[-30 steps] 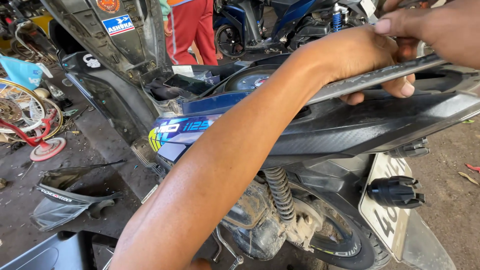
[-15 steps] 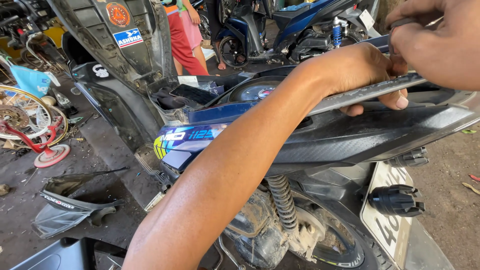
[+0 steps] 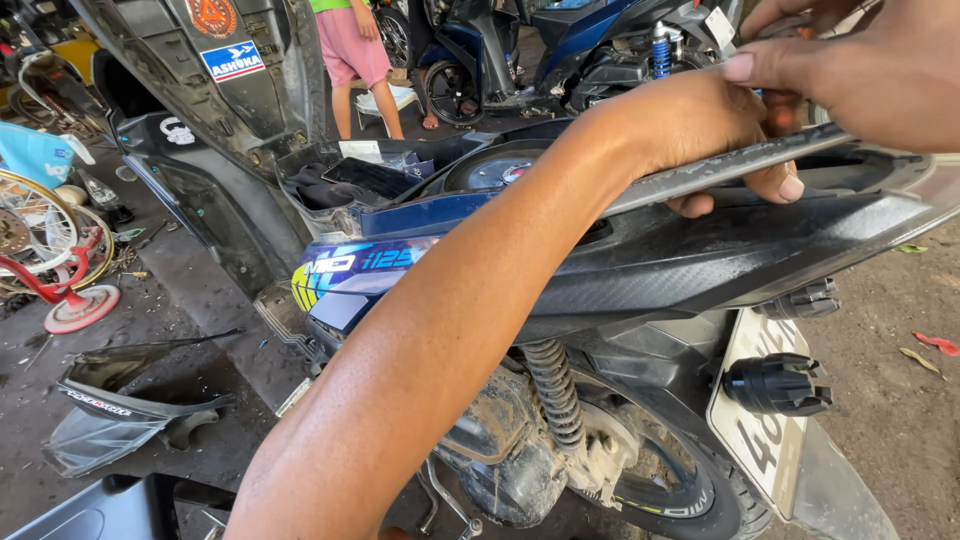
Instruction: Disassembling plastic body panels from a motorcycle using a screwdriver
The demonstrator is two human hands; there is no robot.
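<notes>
Left forearm crosses the frame; left hand [image 3: 700, 135] wraps a long grey trim strip [image 3: 720, 170], fingers curled under it, thumb side on top. The strip lies along the top of the scooter's black tail panel [image 3: 680, 270]. Right hand [image 3: 860, 70] pinches the strip's far end, thumb against fingers. Below: rear shock spring [image 3: 555, 395], plate [image 3: 755, 420]. Behind: blue scooter [image 3: 580, 40], a person in pink shorts [image 3: 355, 50].

Your left hand [image 3: 700, 135] reaches across the rear of a scooter [image 3: 640, 270], fingers curled under a long grey trim strip [image 3: 720, 170], while your right hand [image 3: 860, 70] pinches the strip from above at its far end. Below, the coiled shock absorber [image 3: 555, 390] and muddy rear wheel [image 3: 680, 490] stand exposed. A detached black panel [image 3: 110, 410] lies on the dirt floor [image 3: 880, 330].
</notes>
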